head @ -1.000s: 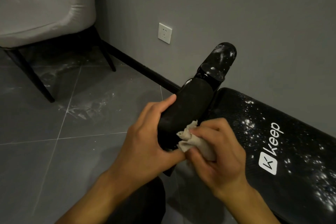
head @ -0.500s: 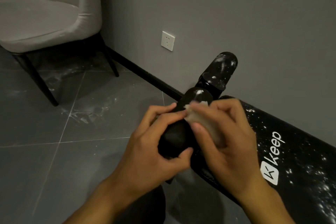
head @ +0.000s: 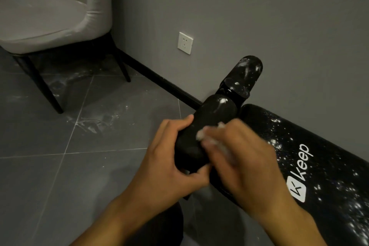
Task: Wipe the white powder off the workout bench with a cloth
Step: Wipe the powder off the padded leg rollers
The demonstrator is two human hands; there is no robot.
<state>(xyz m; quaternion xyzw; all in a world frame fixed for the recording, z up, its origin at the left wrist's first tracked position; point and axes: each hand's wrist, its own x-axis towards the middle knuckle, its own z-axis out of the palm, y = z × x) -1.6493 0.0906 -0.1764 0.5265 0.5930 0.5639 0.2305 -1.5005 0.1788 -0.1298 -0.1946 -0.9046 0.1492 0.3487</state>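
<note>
A black workout bench [head: 327, 166] with a white "keep" logo runs from the centre to the lower right, speckled with white powder. Two black foam rollers stand at its end: a near roller [head: 207, 124] with a small powder patch at its top, and a far roller [head: 245, 74] streaked with powder. My left hand [head: 169, 158] grips the near roller from the left. My right hand [head: 239, 154], blurred, holds a crumpled pale cloth [head: 201, 135] against the roller's right side. Most of the cloth is hidden under my fingers.
A grey upholstered chair [head: 50, 18] on black legs stands at the upper left. White powder smears mark the dark floor tiles [head: 89, 122]. A grey wall with a white socket [head: 185, 43] and a black skirting board runs behind the bench.
My right hand with the cloth went up the near roller, then slid back down a little. The left hand has kept its grip on the roller. The view shifted slightly.
</note>
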